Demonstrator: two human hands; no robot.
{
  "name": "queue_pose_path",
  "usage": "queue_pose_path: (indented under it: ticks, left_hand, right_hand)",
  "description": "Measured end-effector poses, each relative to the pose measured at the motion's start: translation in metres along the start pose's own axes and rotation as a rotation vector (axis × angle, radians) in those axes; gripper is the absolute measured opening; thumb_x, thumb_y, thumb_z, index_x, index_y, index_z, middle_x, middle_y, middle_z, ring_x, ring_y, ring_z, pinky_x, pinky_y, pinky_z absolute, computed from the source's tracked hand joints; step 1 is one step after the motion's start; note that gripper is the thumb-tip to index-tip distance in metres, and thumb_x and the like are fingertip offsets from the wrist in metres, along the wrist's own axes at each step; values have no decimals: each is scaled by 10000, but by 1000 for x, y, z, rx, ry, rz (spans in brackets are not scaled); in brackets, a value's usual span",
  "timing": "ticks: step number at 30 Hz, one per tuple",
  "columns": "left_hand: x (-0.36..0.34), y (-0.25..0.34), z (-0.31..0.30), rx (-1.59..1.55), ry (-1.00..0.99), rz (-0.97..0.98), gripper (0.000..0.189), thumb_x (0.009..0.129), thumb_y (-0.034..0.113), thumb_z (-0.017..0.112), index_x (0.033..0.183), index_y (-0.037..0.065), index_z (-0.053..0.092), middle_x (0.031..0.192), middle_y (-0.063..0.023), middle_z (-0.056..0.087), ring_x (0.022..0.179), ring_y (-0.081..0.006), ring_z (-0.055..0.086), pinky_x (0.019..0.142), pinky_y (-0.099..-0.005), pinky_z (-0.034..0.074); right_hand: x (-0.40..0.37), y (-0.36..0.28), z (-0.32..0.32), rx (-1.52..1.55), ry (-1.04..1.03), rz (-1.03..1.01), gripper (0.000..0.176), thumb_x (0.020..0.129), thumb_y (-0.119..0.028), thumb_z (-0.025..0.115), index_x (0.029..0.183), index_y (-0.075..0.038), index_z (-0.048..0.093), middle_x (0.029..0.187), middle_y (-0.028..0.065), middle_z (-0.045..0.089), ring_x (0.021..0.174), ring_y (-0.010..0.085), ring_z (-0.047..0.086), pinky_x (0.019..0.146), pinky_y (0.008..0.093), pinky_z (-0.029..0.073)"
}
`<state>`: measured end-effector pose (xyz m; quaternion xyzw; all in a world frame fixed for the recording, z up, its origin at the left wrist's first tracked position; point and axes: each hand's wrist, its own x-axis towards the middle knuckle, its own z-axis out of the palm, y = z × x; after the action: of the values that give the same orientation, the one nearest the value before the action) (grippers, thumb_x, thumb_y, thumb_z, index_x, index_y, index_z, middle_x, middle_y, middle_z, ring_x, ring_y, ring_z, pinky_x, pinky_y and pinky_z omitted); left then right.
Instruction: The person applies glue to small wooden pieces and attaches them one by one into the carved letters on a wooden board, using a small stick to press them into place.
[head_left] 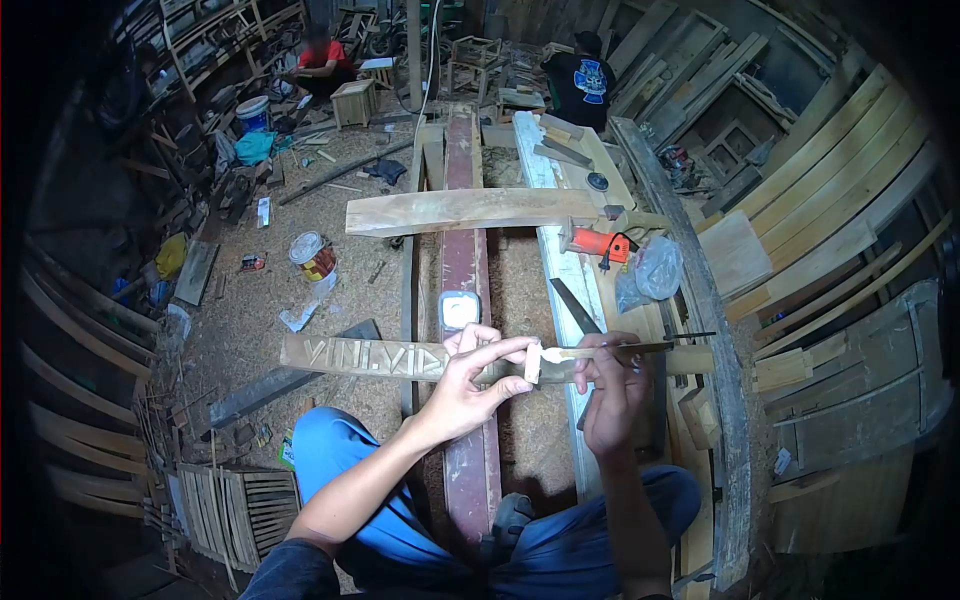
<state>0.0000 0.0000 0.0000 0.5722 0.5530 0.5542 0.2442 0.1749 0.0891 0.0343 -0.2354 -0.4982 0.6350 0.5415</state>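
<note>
My left hand (475,378) pinches a small pale wooden piece (533,364) between thumb and fingers. My right hand (612,395) is closed round a thin stick (572,354), whose white-coated tip meets or nearly meets the piece. Just beyond my left hand, a small tub of white paste (460,308) rests on the dark red beam (464,250). Beneath my hands, a long wooden plank (330,355) lies crosswise, with raised letter-like wooden shapes (385,357) along its left part. A dark tapered blade-like tool (573,305) lies just past my right hand.
A bare board (440,211) crosses the beams farther off. An orange power tool (598,243) and a plastic bag (655,268) sit at the right. A paint bucket (313,256) stands on the shavings-covered floor. Two people (322,68) work at the back.
</note>
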Motion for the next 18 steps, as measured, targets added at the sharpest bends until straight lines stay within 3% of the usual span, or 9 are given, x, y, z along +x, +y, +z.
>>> queue_pose_path:
  ticks: [5,10,18]
  left_hand:
    - [1,2,-5,41,-8,13,546,822,296,831,1302,75,690,1054,4,653,1073,-173,458,1020,-372,305]
    - [1,-2,-4,29,3,31,541,822,295,831,1299,80,694,1065,4,658,1064,-174,457,1016,-373,307]
    - [1,0,-2,-28,12,1,538,833,279,825,1314,83,685,1049,-2,648,1059,-172,463,1015,-367,318]
  right_hand:
    - [-4,8,4,28,-100,46,78,966,-36,547,1001,3,605,880,104,649,670,97,528,608,258,426]
    - [2,7,-6,47,-22,48,79,970,-65,528,1042,-43,551,920,111,617,710,117,534,595,266,441]
    - [-3,6,2,12,-52,49,80,981,-39,531,1043,-12,573,865,102,632,657,100,523,601,251,427]
